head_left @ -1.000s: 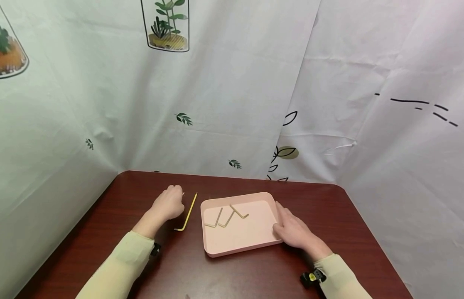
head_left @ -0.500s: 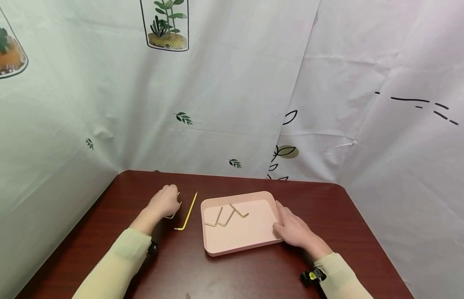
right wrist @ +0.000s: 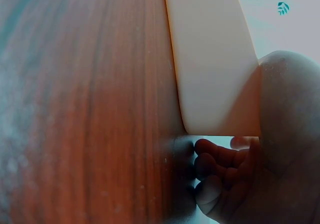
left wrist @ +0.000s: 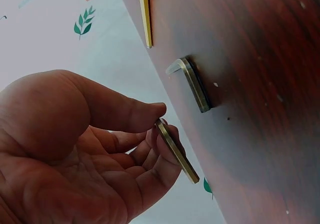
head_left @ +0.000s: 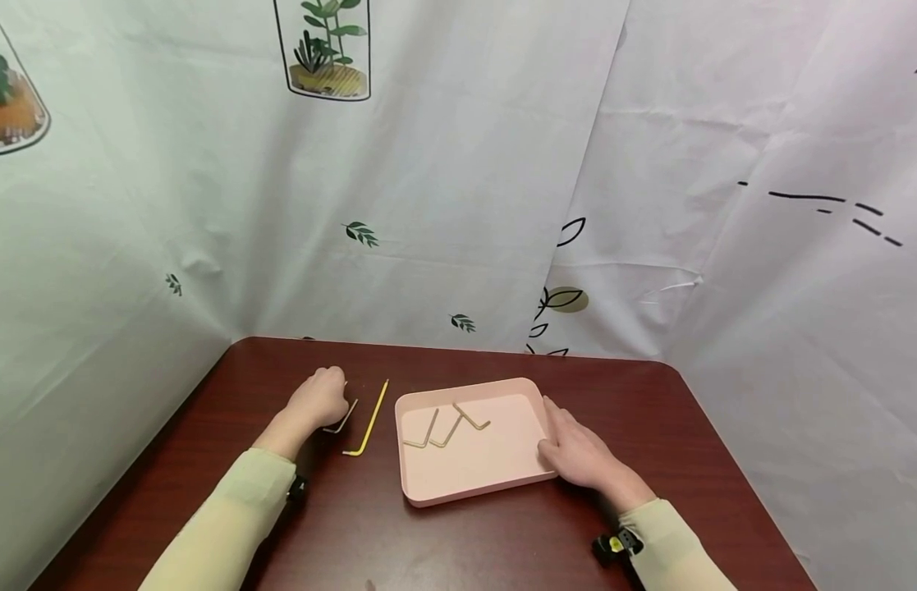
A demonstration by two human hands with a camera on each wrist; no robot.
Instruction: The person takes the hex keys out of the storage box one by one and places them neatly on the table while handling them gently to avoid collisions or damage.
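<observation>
My left hand (head_left: 321, 400) is low over the left part of the table, pinching a short brass hex key (left wrist: 177, 153) between thumb and fingertips. Just right of that hand, another brass hex key (head_left: 346, 417) lies on the table, seen also in the left wrist view as a bent bar. Beside it lies a longer yellow hex key (head_left: 373, 420). My right hand (head_left: 579, 447) grips the right end of a pink tray (head_left: 480, 495), thumb at the rim. Inside the tray are three brass hex keys (head_left: 445, 433), toward its left half.
A dark reddish-brown table (head_left: 458, 550) with rounded far corners holds everything. White printed cloth (head_left: 443, 189) hangs behind and along both sides, close to the table's edges. The yellow hex key lies between my left hand and the tray.
My left hand has shifted slightly left, uncovering the brass hex key on the table beside it. My right hand and the tray stay where they were.
</observation>
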